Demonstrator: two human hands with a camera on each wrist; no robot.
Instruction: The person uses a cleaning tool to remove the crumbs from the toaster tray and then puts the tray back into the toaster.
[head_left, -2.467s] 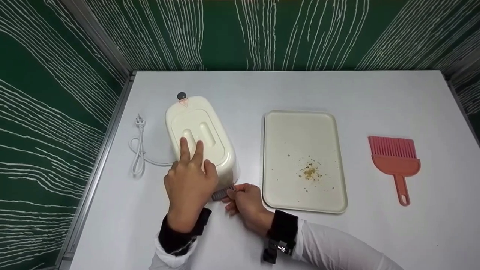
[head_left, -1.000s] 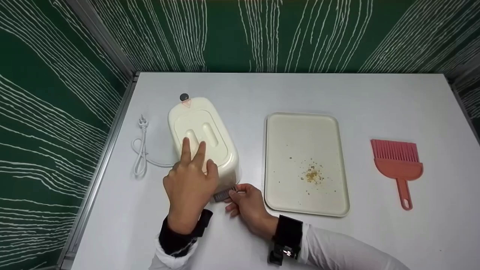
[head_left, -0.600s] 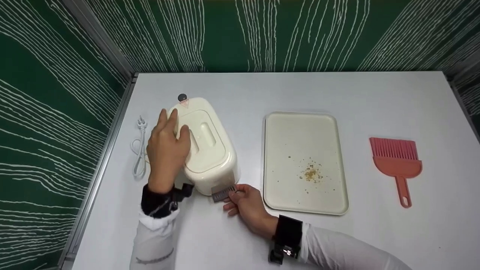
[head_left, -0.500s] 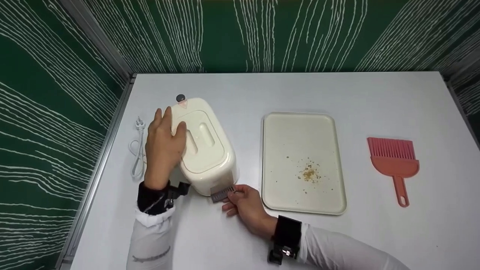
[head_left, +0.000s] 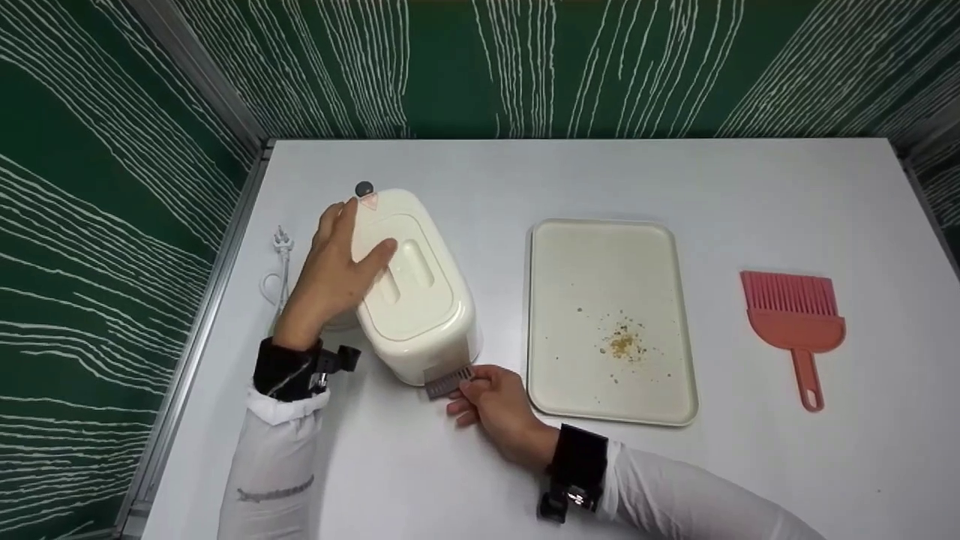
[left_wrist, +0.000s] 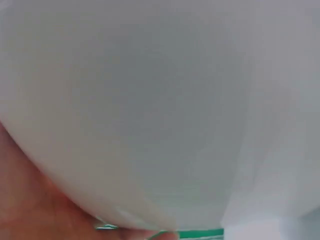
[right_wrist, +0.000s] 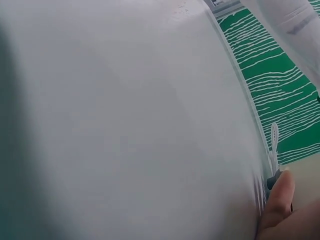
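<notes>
A cream toaster (head_left: pixel 420 322) with a grooved lid stands on the left half of the table. My left hand (head_left: pixel 332 276) lies along its left edge, fingers straight toward the far end, thumb spread across the lid. The toaster's pale side (left_wrist: pixel 160 115) fills the left wrist view. At the toaster's near base, my right hand (head_left: pixel 504 409) pinches the end of a grey slotted crumb tray (head_left: pixel 448 382) between thumb and fingers. Only a small dark bit of the crumb tray (right_wrist: pixel 273 182) shows in the right wrist view, at the thumb tip.
A cream rectangular tray (head_left: pixel 600 255) with crumbs (head_left: pixel 624 345) lies right of the toaster. Farther right is a pink brush in a dustpan (head_left: pixel 795 337). The power cord with its plug (head_left: pixel 283 244) lies left of the toaster. Green walls stand behind and left.
My left hand has moved from the top of the lid to the toaster's left edge, its thumb now spread over the lid. My right hand keeps its pinch on the crumb tray.
</notes>
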